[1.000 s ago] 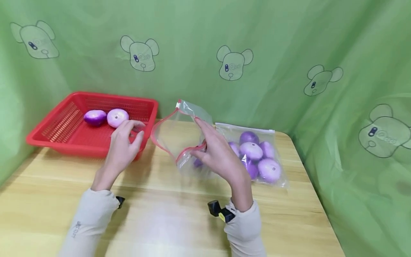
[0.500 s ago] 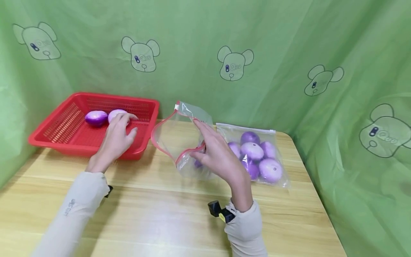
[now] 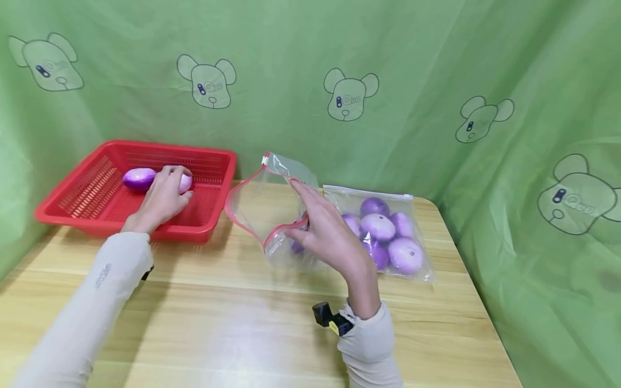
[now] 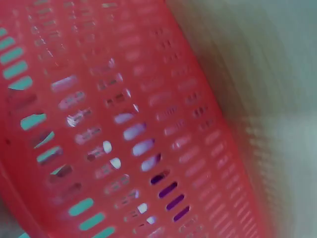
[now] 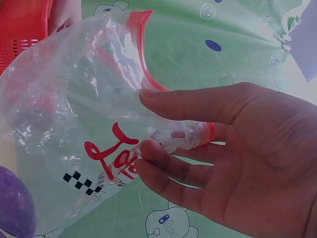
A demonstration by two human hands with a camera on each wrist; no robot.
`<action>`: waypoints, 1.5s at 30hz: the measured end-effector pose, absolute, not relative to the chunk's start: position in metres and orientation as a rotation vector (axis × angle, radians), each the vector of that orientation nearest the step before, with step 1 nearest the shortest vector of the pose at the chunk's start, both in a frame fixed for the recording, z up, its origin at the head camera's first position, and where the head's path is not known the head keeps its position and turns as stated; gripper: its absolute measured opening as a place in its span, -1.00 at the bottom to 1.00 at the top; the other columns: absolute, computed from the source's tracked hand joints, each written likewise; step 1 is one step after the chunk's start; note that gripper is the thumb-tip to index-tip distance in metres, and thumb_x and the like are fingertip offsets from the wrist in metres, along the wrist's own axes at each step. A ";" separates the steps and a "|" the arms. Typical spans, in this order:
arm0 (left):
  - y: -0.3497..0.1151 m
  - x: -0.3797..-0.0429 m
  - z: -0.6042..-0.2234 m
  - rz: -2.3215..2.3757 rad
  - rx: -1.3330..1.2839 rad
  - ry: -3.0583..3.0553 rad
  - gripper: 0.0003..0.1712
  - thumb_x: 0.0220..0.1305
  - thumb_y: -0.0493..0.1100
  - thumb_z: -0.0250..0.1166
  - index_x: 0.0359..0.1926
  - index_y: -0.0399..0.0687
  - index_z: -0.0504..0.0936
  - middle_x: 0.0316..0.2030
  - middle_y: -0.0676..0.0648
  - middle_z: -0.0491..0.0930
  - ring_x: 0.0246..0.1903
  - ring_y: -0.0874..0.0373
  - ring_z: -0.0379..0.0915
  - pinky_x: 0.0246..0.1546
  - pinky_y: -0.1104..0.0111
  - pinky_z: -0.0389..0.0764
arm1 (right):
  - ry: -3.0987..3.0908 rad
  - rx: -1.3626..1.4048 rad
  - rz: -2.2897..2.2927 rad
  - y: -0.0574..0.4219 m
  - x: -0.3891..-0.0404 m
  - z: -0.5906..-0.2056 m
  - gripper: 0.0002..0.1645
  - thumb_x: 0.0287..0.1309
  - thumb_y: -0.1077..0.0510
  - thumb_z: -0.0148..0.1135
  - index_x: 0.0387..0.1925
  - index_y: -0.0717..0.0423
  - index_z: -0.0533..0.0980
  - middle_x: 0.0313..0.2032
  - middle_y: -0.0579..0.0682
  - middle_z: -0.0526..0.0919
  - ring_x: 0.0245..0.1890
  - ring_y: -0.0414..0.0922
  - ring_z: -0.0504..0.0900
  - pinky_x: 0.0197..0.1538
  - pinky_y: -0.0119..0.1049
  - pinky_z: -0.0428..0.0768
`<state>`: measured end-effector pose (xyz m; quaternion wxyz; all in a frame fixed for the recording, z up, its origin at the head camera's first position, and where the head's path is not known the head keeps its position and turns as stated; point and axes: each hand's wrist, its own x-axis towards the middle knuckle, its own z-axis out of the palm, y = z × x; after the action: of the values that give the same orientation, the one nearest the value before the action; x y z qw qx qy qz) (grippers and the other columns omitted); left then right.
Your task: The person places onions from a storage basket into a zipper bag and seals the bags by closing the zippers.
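My left hand [image 3: 160, 199] reaches into the red basket [image 3: 213, 215], its fingers and thumb curved around a pale purple onion [image 3: 185, 184]. A darker purple onion [image 3: 139, 179] lies just left of it. The left wrist view shows mostly the slotted basket wall [image 4: 148, 99], which hides that hand. My right hand [image 3: 335, 231] holds the rim of a clear zip bag [image 3: 262, 205] with a red seal, its mouth spread wide toward the basket. In the right wrist view the thumb and fingers of the right hand [image 5: 237, 148] grip the bag's edge; something purple [image 5: 17, 203] shows inside.
Right of the held bag, a second clear zip bag [image 3: 412, 210] lies on the wooden table [image 3: 242, 323] with several purple onions inside. A green curtain [image 3: 281, 97] with printed bear heads stands behind and along the sides.
My left hand has moved left and down into the basket, from above its right side onto the pale onion. The right hand and the held bag stay in place.
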<state>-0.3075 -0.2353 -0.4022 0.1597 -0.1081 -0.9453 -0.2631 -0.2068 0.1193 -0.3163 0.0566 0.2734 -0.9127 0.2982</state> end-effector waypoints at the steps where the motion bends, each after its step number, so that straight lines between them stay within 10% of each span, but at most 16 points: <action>1: -0.237 -0.310 -0.402 -0.734 -0.300 -2.729 -0.55 0.16 -0.34 0.29 0.07 -0.38 0.44 0.12 -0.51 0.31 0.09 -0.49 0.26 0.15 -0.24 0.32 | -2.769 0.826 0.910 0.119 -0.207 -0.316 0.11 0.06 0.23 0.49 0.53 0.11 0.07 0.48 0.06 0.20 -0.25 -0.16 0.52 0.27 -0.16 0.42; 11: -0.258 -0.335 -0.398 -0.563 -0.226 -3.038 -0.29 0.15 -0.25 0.26 0.25 -0.52 0.23 0.16 -0.62 0.12 0.07 -0.62 0.15 0.14 -0.33 0.22 | -2.777 0.833 0.911 0.119 -0.206 -0.318 0.12 0.05 0.20 0.51 0.53 0.15 0.07 0.49 0.07 0.19 0.15 -0.05 0.46 0.44 -0.15 0.23; 19: -0.268 -0.341 -0.400 -0.560 -0.178 -3.171 -0.18 0.22 -0.22 0.19 0.40 -0.47 0.06 0.30 -0.60 -0.04 0.24 -0.64 -0.04 0.27 -0.38 0.03 | -2.794 0.826 0.938 0.119 -0.202 -0.319 0.12 0.05 0.17 0.52 0.53 0.10 0.08 0.45 0.04 0.26 -0.32 -0.21 0.52 0.24 -0.20 0.45; 36: -0.261 -0.348 -0.401 -0.775 -0.269 -3.217 -0.06 0.10 -0.01 0.48 0.29 -0.39 0.17 0.03 -0.47 0.46 0.02 -0.35 0.38 0.08 -0.15 0.38 | -2.805 0.856 0.899 0.125 -0.207 -0.319 0.07 0.09 0.12 0.50 0.52 0.10 0.11 0.33 0.01 0.39 -0.36 -0.20 0.53 -0.17 -0.30 0.57; 45: -0.247 -0.349 -0.402 -0.642 -0.405 -3.143 -0.20 0.04 -0.08 0.51 0.11 -0.56 0.37 -0.17 -0.44 0.56 -0.13 -0.29 0.49 -0.05 -0.12 0.50 | -2.838 0.834 0.885 0.125 -0.209 -0.318 0.11 0.05 0.14 0.52 0.52 0.14 0.09 0.40 0.05 0.34 -0.35 -0.20 0.53 -0.01 -0.25 0.56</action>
<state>-0.3490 -0.2469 -0.4022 -0.0457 -0.1251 -0.9710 -0.1985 -0.2087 0.1252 -0.3176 0.0271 0.2702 -0.9188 0.2865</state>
